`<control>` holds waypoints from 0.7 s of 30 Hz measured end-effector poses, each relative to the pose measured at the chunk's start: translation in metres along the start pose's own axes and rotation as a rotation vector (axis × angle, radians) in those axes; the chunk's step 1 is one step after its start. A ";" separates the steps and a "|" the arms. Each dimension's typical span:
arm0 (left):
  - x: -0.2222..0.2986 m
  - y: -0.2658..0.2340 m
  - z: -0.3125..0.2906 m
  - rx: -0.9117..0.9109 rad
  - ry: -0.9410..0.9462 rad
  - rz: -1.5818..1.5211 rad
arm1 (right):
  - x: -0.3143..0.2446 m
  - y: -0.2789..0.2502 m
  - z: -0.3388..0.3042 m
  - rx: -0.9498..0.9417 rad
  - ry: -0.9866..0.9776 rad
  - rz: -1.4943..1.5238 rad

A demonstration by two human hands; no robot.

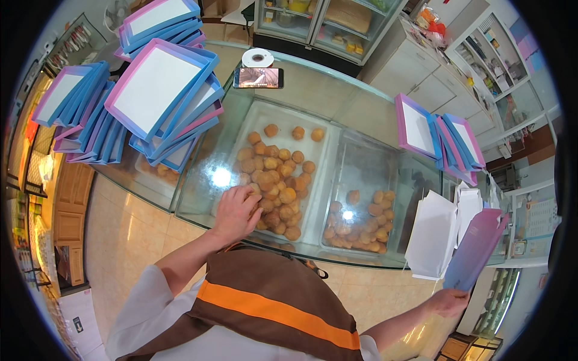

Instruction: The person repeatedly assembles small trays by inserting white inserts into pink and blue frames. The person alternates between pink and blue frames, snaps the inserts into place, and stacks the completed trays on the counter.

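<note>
Curled fingers, pressed together with no object visible in them, mark my left hand (pixel 238 212) at the near side of the glass counter top (pixel 325 78). Beneath that hand, seen through the glass, round golden-brown pastry balls (pixel 283 186) are heaped in a white tray (pixel 256 114). Out to the right, my right hand (pixel 450 302) grips the lower end of a purple-blue cardboard sheet (pixel 475 256). The sheet slants upward beside a stack of white sheets (pixel 430 231) at the counter's right end.
Stacked pink-and-blue open boxes (pixel 150 90) rise at the left, and more boxes (pixel 418 129) stand at the right. A phone (pixel 259 78) lies by a white ribbon roll (pixel 257 58). A second tray (pixel 364 159) holds more balls. Behind are a glass-door fridge (pixel 310 27) and white drawers (pixel 406 66).
</note>
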State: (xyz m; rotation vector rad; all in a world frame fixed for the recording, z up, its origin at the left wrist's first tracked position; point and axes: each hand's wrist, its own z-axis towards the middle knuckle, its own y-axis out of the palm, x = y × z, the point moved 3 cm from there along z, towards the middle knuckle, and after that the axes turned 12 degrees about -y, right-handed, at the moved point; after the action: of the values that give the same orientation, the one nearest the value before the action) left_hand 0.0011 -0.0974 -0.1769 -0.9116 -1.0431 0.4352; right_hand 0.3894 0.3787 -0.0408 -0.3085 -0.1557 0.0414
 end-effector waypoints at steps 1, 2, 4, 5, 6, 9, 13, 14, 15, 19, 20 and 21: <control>0.001 -0.001 0.000 -0.003 0.003 0.009 | 0.004 -0.012 0.010 0.056 0.007 0.023; 0.001 -0.001 0.000 -0.007 0.005 0.013 | 0.008 -0.023 0.020 0.115 0.010 0.043; 0.003 -0.002 0.000 -0.019 -0.008 0.006 | 0.012 -0.049 0.034 0.235 0.051 0.178; 0.005 -0.001 0.000 -0.027 -0.012 -0.002 | 0.009 -0.067 0.042 0.300 0.086 0.291; 0.008 0.000 -0.001 -0.030 -0.005 0.008 | 0.011 -0.076 0.048 0.364 0.123 0.406; 0.014 0.004 -0.001 -0.054 -0.028 -0.051 | 0.036 -0.083 0.061 0.497 0.209 0.659; 0.040 -0.003 0.015 -0.166 -0.128 -0.429 | 0.018 -0.090 0.071 0.400 0.525 1.200; 0.053 -0.013 0.024 -0.198 -0.151 -0.546 | 0.005 -0.084 0.067 0.310 0.539 1.313; 0.067 -0.022 0.033 -0.223 -0.150 -0.666 | -0.011 -0.078 0.061 0.201 0.558 1.424; 0.102 -0.037 0.066 -0.321 -0.007 -1.177 | -0.105 -0.075 0.015 -0.194 0.826 1.693; 0.106 -0.038 0.069 -0.352 0.066 -1.320 | -0.134 -0.083 0.005 -0.213 0.934 1.700; 0.105 -0.042 0.066 -0.387 0.014 -1.347 | -0.145 -0.076 -0.015 -0.315 0.815 1.710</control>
State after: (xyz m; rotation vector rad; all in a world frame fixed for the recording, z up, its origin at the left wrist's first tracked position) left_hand -0.0125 -0.0195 -0.0725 -0.3619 -1.5001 -0.9156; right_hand 0.2496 0.2921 -0.0524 -0.6701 0.9617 1.5734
